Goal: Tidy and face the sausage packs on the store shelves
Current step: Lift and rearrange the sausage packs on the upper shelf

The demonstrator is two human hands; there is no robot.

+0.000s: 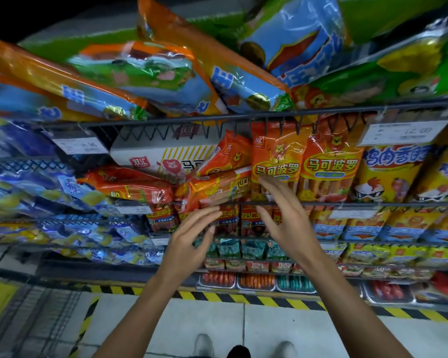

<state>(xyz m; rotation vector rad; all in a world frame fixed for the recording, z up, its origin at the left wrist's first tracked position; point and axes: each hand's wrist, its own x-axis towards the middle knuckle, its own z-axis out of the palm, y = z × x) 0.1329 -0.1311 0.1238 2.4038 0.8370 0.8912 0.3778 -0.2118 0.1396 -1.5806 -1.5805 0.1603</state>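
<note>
**Both hands raised at the wire rail in front of the orange sausage packs**

The landmark is the wire rail (pixel 346 203) that fronts the middle shelf. Far to its left lie heaps of blue packs (pixel 63 192), blurred. Nearer, an orange pack (pixel 130 187) lies flat behind the rail, and above it stands a white carton (pixel 163 158) with a lion picture. Next comes a tilted pack (pixel 217 188) lying on its side, its lower edge over the rail.

The left hand (pixel 192 236) hovers just below the rail, fingers straight and spread, the fingertips (pixel 212 210) at the tilted pack's lower edge; whether they touch it I cannot tell. It holds nothing.

The right hand (pixel 287 215) crosses the rail, fingers loosely spread and gripping nothing. Its index fingertip reaches the label of an upright pack (pixel 277 156) standing behind the rail; contact is uncertain. A second upright pack (pixel 331 164) stands just beside it, to the right, facing forward.

Further right behind the rail stand yellow chicken packs (pixel 388 177), with a price tag (pixel 401 133) above them.
</note>
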